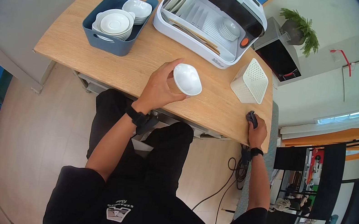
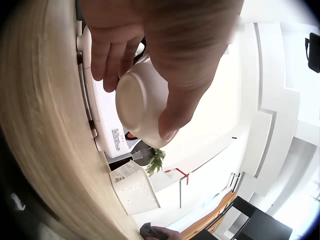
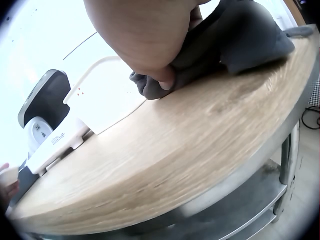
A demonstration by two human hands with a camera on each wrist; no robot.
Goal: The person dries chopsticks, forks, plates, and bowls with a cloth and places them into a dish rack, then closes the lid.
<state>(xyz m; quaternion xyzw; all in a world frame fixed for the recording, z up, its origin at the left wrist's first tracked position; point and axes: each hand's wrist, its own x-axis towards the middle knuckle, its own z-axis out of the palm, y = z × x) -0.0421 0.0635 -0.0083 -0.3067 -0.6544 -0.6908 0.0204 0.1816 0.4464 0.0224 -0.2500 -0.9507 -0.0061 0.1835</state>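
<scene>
- Centrally, clock set on the white bowl (image 1: 187, 79), 12 away from you: your left hand (image 1: 160, 84) holds it above the table (image 1: 135, 67), fingers and thumb spread round its sides.
- Your right hand (image 1: 257, 134), 4 o'clock: fingers curled round the dark cloth (image 1: 252, 119), which touches the wood.
- Near the cloth, 3 o'clock: perforated basket (image 1: 250, 81), standing between bowl and table's right end.
- Dish rack (image 1: 190, 38), 12 to 1: dark lid (image 1: 235, 10) raised; biggest obstacle ahead of you.
- Microwave (image 1: 279, 57), 2 o'clock, past the basket; plant (image 1: 298, 31) above.
- Rack holds upright plates (image 1: 183, 0) left, stacked small dishes (image 1: 229, 29) right, chopsticks (image 1: 197, 36) along the front.
- Blue bin (image 1: 110, 46), 10 o'clock: two white stacks, saucer (image 1: 115, 23) topping the nearer, squarish bowls (image 1: 137, 9) the other. Basket's contents: can't tell.
- Front edge runs just your side of the bowl, below your left wrist. Bare wood shows between bin and bowl, and between bowl and basket. Cables (image 1: 238, 168) hang at 5, off the edge.
</scene>
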